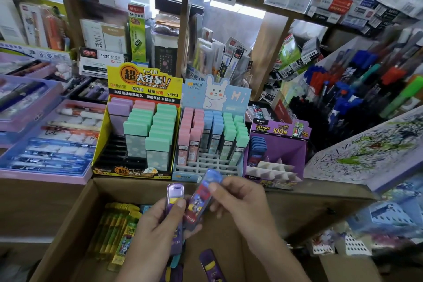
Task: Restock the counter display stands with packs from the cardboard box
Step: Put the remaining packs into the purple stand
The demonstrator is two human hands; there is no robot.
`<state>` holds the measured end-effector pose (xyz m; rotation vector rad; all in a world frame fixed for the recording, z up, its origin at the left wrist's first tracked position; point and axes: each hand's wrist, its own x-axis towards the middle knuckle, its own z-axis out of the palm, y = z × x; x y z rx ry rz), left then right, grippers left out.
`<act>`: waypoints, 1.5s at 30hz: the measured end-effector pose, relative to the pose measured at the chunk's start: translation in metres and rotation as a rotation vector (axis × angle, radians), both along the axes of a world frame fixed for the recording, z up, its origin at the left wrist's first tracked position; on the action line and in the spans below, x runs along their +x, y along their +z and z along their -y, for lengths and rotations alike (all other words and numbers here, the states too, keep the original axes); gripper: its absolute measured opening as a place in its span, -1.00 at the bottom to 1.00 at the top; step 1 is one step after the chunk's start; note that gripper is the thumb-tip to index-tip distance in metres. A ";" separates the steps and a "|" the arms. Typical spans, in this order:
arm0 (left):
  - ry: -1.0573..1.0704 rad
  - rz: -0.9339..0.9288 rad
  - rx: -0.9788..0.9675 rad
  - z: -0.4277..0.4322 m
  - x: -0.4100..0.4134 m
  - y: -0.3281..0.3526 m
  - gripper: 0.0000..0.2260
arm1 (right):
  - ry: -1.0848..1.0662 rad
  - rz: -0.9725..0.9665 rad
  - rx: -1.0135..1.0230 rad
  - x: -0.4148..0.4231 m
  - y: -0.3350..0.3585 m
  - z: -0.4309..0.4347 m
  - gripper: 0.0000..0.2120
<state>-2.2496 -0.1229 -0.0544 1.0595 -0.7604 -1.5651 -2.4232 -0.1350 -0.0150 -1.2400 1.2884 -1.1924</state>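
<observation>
Fingers [180, 204] of the left hand [155, 226] curl round a slim purple plastic pack [174, 191]; right hand [240, 204] pinches a glossy, blue-capped oblong pack [202, 199] — both over the cardboard box's [75, 208] far edge, below the purple display stand [278, 153].

— Where are the stands?
— Beyond the fingertips [181, 202], in a row on the counter [332, 190]: left stand [137, 84], middle stand [206, 165], right stand [279, 130].
— And the cardboard box [75, 213]?
— Under the hands; its bundle of packs [116, 233] lies left of the left hand [158, 224].
— Between the fingers?
— Upright pack [175, 192] in the left, tilted pack [203, 192] right of it, in the right hand [242, 201].
</observation>
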 end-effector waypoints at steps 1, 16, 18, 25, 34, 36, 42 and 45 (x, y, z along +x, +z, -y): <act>0.012 -0.011 0.005 0.001 0.001 -0.001 -0.84 | -0.028 0.029 -0.005 -0.005 0.005 0.000 -0.89; -0.039 0.014 -0.021 0.002 0.002 -0.007 -0.79 | -0.395 -0.280 -0.346 -0.093 0.045 0.021 -0.77; -0.040 0.017 -0.019 0.002 0.003 -0.007 -0.79 | -0.388 -0.326 -0.329 -0.095 0.041 0.024 -0.78; -0.034 0.043 -0.020 0.003 0.002 -0.008 -0.80 | -0.365 -0.359 -0.313 -0.099 0.033 0.029 -0.82; -0.037 0.058 -0.032 0.003 0.001 -0.010 -0.79 | -0.343 -0.288 -0.285 -0.092 0.024 0.035 -0.77; -0.041 0.050 -0.030 0.003 0.001 -0.010 -0.77 | -0.364 -0.256 -0.256 -0.092 0.021 0.038 -0.83; -0.052 0.035 -0.016 0.003 0.002 -0.010 -0.73 | -0.407 -0.339 -0.136 -0.091 0.013 0.043 -0.92; -0.055 0.034 -0.009 0.003 0.003 -0.009 -0.73 | -0.421 -0.366 -0.141 -0.090 0.014 0.042 -0.93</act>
